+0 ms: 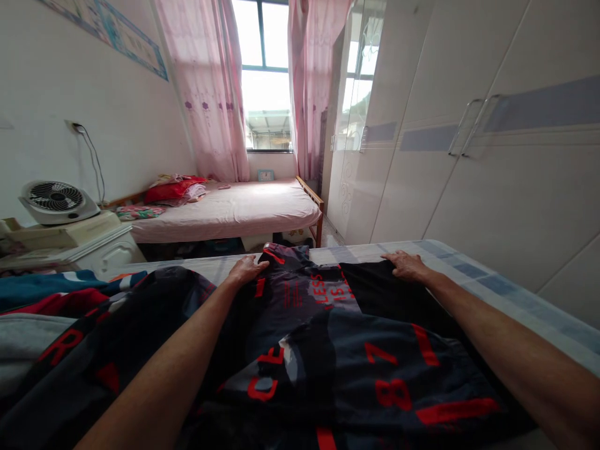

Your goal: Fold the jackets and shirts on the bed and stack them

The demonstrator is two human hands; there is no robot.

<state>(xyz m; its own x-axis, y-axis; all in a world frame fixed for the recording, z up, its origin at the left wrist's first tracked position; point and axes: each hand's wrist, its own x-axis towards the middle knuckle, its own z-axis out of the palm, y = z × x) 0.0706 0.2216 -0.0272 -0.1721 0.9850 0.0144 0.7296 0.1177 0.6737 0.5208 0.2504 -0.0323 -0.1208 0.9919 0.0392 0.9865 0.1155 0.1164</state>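
A dark shirt (pixel 347 350) with red lettering, numbers and bars lies spread out in front of me, its collar (pixel 290 255) at the far end. My left hand (pixel 248 270) rests at the shirt's far left edge beside the collar, fingers stretched toward it. On the far right, my right hand (pixel 407 265) touches a plain black part of the shirt, its fingers extended and apart. The palms and the undersides of the fingers are hidden. Another dark garment (pixel 154 319) with red print lies by my left forearm.
Beneath the shirt is a bed with a blue-and-white checked sheet (pixel 450 262). More clothes (pixel 42 306) are heaped at the left. A fan (pixel 59 199) stands on a cabinet. Beyond is a pink-sheeted bed (pixel 248 209); a white wardrobe (pixel 422 187) lines the right side.
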